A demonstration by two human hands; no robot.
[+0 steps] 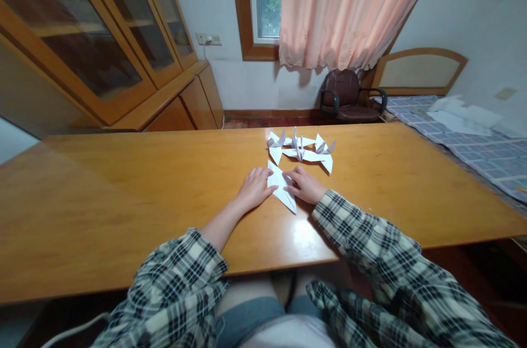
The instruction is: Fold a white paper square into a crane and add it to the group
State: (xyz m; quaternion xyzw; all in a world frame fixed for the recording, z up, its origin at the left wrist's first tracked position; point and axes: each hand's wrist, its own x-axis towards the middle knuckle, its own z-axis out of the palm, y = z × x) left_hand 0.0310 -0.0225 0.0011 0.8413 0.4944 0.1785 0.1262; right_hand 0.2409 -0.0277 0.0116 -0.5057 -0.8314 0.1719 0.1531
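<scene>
A white sheet of origami paper [281, 187], folded into a long pointed diamond with creases, lies on the wooden table in front of me. My left hand [255, 187] grips its left edge, the thumb low and the fingers higher up. On the opposite edge, my right hand [305, 184] has its thumb and fingertips on the paper, curled in. Just beyond it stand several finished white paper cranes [301, 151] with spread wings, close together and partly overlapping. The underside of the folded paper is hidden.
The wooden table [123, 194] spans the view, its front edge close to my lap. A glass-door cabinet [123, 62] rises at the left. Behind the table are an office chair [345, 95] and a pink curtain [341, 7]. At the right is a bed [465, 145].
</scene>
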